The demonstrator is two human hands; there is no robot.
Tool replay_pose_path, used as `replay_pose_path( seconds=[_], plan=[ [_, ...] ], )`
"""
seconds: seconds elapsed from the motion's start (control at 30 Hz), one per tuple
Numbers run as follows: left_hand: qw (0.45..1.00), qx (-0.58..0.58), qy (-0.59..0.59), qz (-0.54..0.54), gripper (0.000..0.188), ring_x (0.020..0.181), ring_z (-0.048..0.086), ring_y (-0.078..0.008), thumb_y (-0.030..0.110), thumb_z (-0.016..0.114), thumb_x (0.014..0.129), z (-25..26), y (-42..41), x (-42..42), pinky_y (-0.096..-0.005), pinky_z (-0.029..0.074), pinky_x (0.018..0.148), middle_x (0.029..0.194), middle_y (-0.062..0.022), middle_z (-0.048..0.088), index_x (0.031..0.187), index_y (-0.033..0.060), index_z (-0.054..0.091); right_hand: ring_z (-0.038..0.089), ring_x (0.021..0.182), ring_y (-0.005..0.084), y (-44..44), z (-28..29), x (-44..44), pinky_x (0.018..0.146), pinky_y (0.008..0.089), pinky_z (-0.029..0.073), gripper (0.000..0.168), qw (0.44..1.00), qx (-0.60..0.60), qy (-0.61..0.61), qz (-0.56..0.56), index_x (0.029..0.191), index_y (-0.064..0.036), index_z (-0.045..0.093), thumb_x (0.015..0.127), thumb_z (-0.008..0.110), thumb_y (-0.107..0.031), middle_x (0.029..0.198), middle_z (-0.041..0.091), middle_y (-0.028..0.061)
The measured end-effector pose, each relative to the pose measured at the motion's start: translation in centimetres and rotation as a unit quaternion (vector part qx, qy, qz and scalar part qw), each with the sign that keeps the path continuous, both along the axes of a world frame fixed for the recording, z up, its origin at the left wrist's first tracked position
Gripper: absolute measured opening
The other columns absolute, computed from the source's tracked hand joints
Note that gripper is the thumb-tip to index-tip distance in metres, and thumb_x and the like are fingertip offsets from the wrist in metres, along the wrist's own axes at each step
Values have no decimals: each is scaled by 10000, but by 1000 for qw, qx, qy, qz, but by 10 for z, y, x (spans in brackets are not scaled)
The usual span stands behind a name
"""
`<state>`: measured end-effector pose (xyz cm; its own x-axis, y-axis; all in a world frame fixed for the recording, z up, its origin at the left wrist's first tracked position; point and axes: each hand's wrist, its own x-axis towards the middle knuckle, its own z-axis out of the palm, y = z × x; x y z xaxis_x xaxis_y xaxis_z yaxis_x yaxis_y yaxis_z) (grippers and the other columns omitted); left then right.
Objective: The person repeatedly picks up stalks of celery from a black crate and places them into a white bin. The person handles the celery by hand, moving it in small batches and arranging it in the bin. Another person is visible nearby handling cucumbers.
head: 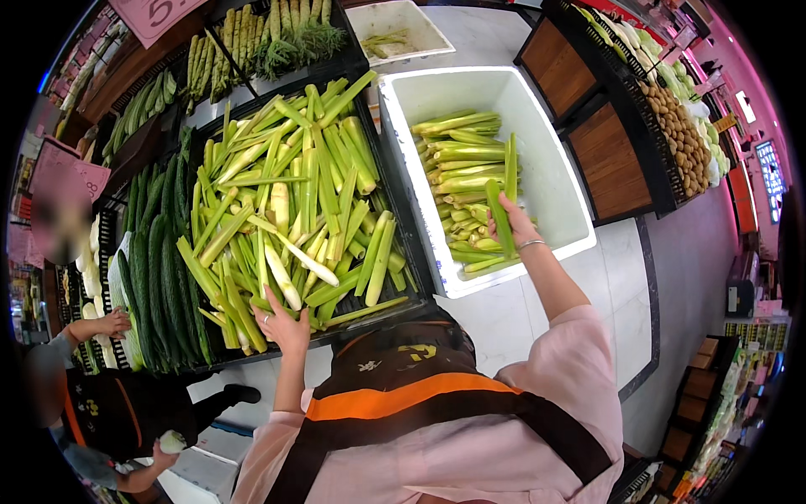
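My right hand (517,222) grips a flat green leafy stalk (500,217) above the white foam box (560,208). Stacked crosswise inside that box are green-and-pale water bamboo shoots (469,170), with one stalk standing up along their right side. My left hand (284,324) is at the near edge of a heaped black crate (352,305), touching stalks there. Its fingers are spread, and the stalks partly hide whether it grasps any. Loose green sheaths and pale shoots (280,208) lie jumbled across the crate. A peeled white shoot (282,277) lies just beyond my left fingers.
Left of the crate lie dark green cucumbers (165,283). Another person (101,403) in an apron stands at lower left, one hand by the produce. Asparagus-like stalks (245,44) fill the far display. A second foam box (434,38) and a potato display (674,138) stand beyond and right.
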<state>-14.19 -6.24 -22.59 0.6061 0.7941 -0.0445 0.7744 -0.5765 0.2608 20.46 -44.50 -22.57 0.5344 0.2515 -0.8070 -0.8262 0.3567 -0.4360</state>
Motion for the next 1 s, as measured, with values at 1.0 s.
replay_pose_path(
  seconds=[1.0],
  plan=[
    [997,66,-40,27,904,1346,176,-510,200,735,763,19,-34,-25,-534,209,1079,1423,-400,172,1473,26,203,607,759,216,-8,-67,147,694,343,496,430,620,-468,-600,191,1141,30,541,840,724,-217,898,639,134]
  ],
)
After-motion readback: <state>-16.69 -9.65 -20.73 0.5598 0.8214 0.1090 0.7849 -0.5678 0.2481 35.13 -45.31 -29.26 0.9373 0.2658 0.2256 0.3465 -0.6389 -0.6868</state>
